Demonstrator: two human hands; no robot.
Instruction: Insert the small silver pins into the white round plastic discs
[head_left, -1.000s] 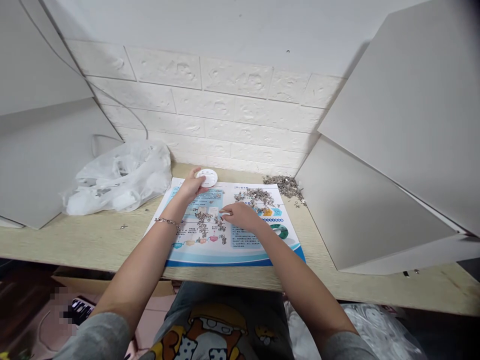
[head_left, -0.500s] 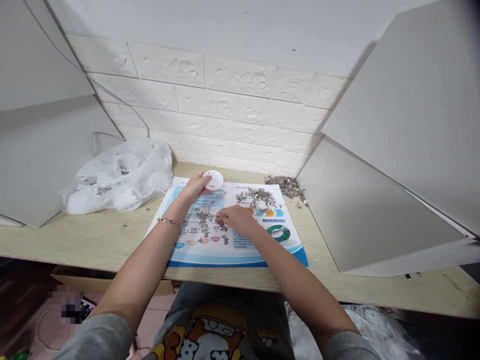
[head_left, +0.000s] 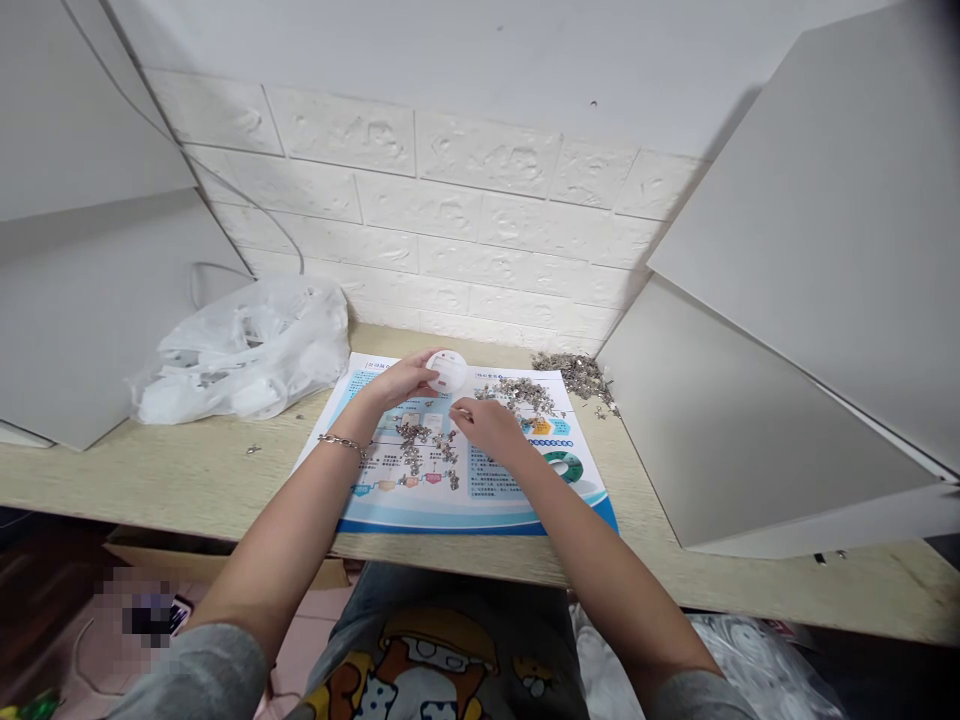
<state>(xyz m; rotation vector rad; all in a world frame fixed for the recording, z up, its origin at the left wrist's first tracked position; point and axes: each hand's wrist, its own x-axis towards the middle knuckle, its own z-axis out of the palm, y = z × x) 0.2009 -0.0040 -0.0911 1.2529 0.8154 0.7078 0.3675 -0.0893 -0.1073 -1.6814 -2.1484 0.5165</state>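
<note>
"Your left hand [head_left: 403, 381]: what's it doing?"

"You're grasping a round white plastic disc [head_left: 448, 371] with it. Your fingers curl around the near edge, and the disc sits tilted toward you, over the far part of the printed sheet [head_left: 480, 518]."

"And your right hand [head_left: 491, 428]?"

"Its fingertips [head_left: 459, 408] are pinched together above the sheet, just in front of the disc. They may have a small piece between them, but it's too small to see, so I can't tell whether you're holding anything."

"What lies around your hands?"

"Small silvery metal parts [head_left: 416, 445], in three heaps. One is spread on the sheet below and between your hands. A second heap [head_left: 517, 395] sits on the sheet just ahead of your right hand. A third heap [head_left: 574, 375] lies on the worktop [head_left: 187, 490], beyond the sheet's far corner and to the right of your right hand."

"Anything further out?"

"A white plastic bag [head_left: 240, 350] lies on the worktop, well to the left of your left hand, with white items inside. A chain bracelet [head_left: 341, 442] circles your left wrist. Behind the worktop is a white brick-pattern wall panel [head_left: 487, 230]."
</note>
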